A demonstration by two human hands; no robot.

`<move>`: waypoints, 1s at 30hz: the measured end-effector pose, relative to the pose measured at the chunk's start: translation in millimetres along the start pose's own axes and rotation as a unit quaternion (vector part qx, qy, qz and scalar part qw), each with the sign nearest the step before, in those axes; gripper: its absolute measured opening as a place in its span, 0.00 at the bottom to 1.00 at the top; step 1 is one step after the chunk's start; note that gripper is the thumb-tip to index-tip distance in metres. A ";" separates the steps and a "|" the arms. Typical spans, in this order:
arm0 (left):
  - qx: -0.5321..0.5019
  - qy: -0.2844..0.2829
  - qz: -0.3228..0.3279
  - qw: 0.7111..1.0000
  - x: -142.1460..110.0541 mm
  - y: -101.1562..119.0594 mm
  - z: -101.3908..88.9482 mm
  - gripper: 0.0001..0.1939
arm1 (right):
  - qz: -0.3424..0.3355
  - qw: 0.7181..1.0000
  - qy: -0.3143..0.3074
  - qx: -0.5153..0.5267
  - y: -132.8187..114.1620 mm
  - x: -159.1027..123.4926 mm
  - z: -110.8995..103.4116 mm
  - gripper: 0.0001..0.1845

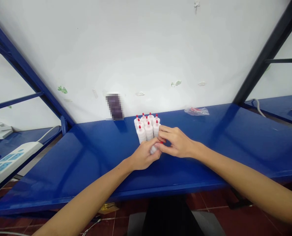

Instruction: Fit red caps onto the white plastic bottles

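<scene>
Several small white bottles with red caps stand in a tight cluster on the blue table, close to the white wall. Just in front of them my left hand is closed around one more white bottle. My right hand meets it from the right, its fingers pinched at that bottle's red cap. Both hands touch each other over the bottle, and most of the bottle is hidden by the fingers.
A clear plastic bag with red bits lies at the back right of the table. A dark blurred object leans against the wall. A white power strip lies on the left bench. Blue and black frame posts rise at both sides.
</scene>
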State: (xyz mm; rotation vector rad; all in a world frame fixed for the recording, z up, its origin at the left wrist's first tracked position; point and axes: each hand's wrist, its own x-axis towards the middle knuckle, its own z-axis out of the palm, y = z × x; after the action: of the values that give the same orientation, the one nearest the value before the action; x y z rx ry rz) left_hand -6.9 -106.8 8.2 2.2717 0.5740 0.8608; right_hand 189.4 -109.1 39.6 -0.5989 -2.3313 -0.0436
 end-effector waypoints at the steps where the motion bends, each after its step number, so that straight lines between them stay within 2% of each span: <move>1: -0.001 0.003 0.002 1.000 -0.1 0.6 0.6 0.11 | 0.001 1.000 -0.015 -0.002 -1.4 1.2 -3.1 0.15; 4: -0.010 0.014 0.003 1.000 -0.2 2.0 2.6 0.13 | -0.010 0.999 -0.049 0.023 -3.9 4.0 -8.1 0.17; 7: -0.030 0.029 0.003 0.999 0.7 4.2 5.4 0.14 | 0.021 0.991 -0.062 0.116 -2.4 5.0 -6.7 0.19; 10: -0.077 0.040 -0.035 0.996 3.1 7.9 8.3 0.15 | 0.067 0.978 -0.042 0.192 1.4 3.8 -1.8 0.22; 13: -0.162 0.025 -0.085 0.983 6.8 11.6 8.6 0.15 | 0.084 0.974 -0.006 0.212 1.2 1.7 4.2 0.24; 15: -0.245 -0.003 -0.119 0.962 9.3 13.6 6.3 0.16 | 0.081 0.972 0.017 0.221 -1.8 1.5 7.5 0.24; 18: -0.393 -0.081 -0.173 0.900 10.9 15.7 -0.2 0.15 | 0.085 0.966 0.037 0.243 -2.2 3.3 5.7 0.24; 19: -0.430 -0.118 -0.191 0.875 10.5 16.2 -2.5 0.14 | 0.096 0.960 0.071 0.253 1.0 3.9 1.8 0.24; 21: -0.474 -0.184 -0.220 0.833 8.6 16.5 -5.8 0.13 | 0.131 0.934 0.189 0.273 14.1 3.7 -11.3 0.24; 22: -0.484 -0.202 -0.230 0.820 7.6 16.2 -6.4 0.12 | 0.144 0.909 0.272 0.283 23.4 2.6 -19.6 0.24; 23: -0.491 -0.207 -0.235 0.813 6.8 15.7 -6.3 0.12 | 0.160 0.894 0.312 0.278 33.6 0.8 -27.8 0.24; 24: -0.499 -0.196 -0.231 0.812 6.4 14.9 -5.5 0.12 | 0.181 0.892 0.326 0.255 44.0 -1.6 -35.1 0.23; 25: -0.501 -0.180 -0.221 0.817 6.3 14.0 -4.2 0.13 | 0.208 0.906 0.309 0.200 54.0 -4.3 -40.5 0.22; 27: -0.483 -0.139 -0.204 0.840 6.8 12.5 -0.7 0.14 | 0.258 0.954 0.145 0.050 70.1 -9.9 -44.1 0.21; 28: -0.461 -0.120 -0.201 0.856 7.1 12.2 0.8 0.14 | 0.279 0.959 0.049 -0.016 75.8 -12.4 -42.3 0.20; 30: -0.399 -0.083 -0.195 0.892 7.4 12.7 2.8 0.15 | 0.316 0.933 -0.124 -0.120 83.3 -16.2 -34.1 0.17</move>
State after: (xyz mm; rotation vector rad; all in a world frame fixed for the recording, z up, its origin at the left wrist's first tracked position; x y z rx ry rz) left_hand 2.3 -112.6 18.5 1.3943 0.4573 0.5448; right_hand 257.5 -48.2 43.0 -1.5298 -2.2710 0.0492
